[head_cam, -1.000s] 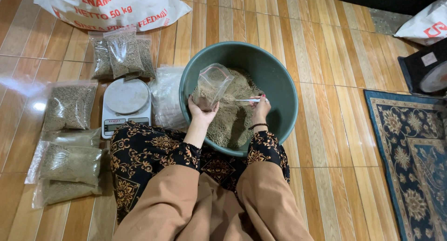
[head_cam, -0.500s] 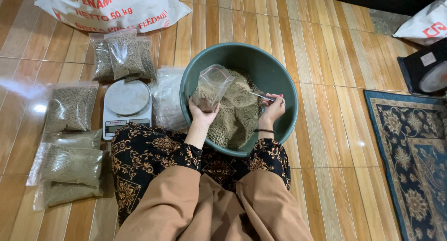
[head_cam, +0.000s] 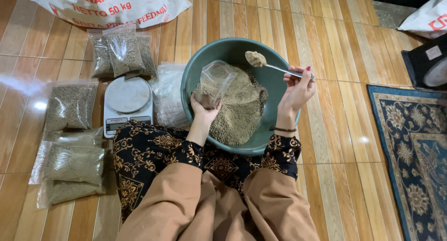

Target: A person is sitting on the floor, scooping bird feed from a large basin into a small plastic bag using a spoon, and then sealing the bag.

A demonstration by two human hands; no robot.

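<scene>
Far left, at 9 o'clock: flat clear plastic bags of brownish-green pellets (head_cam: 70,106) on the wooden plank floor (head_cam: 335,143), one above, three more stacked below toward 8 o'clock.
At 11 o'clock: three more filled clear pellet bags (head_cam: 122,52), overlapping, just below a large white printed sack (head_cam: 111,6).
Below those: small white digital kitchen scale with round platform (head_cam: 127,103), platform bare. Just right of it, a pile of empty clear plastic bags (head_cam: 168,99), touching the basin wall.
Centre: large round teal plastic basin (head_cam: 233,52), partly filled with a mound of brownish-green pellet feed (head_cam: 240,110).
Left hand (head_cam: 203,111) inside the basin at its 9 o'clock side, fingers closed round the bottom of a small clear plastic pouch (head_cam: 215,82); pouch held upright, mouth open, tilted slightly toward 1 o'clock, some feed in its base.
Right hand (head_cam: 294,89) over the basin's 3 o'clock rim, fingers pinched on the handle of a metal spoon (head_cam: 272,65); bowl heaped with feed, raised near the pouch mouth, not touching it.
Dark bead bracelet (head_cam: 283,128) on the right wrist.
Far right, at 4 o'clock: patterned blue rug (head_cam: 414,152).
</scene>
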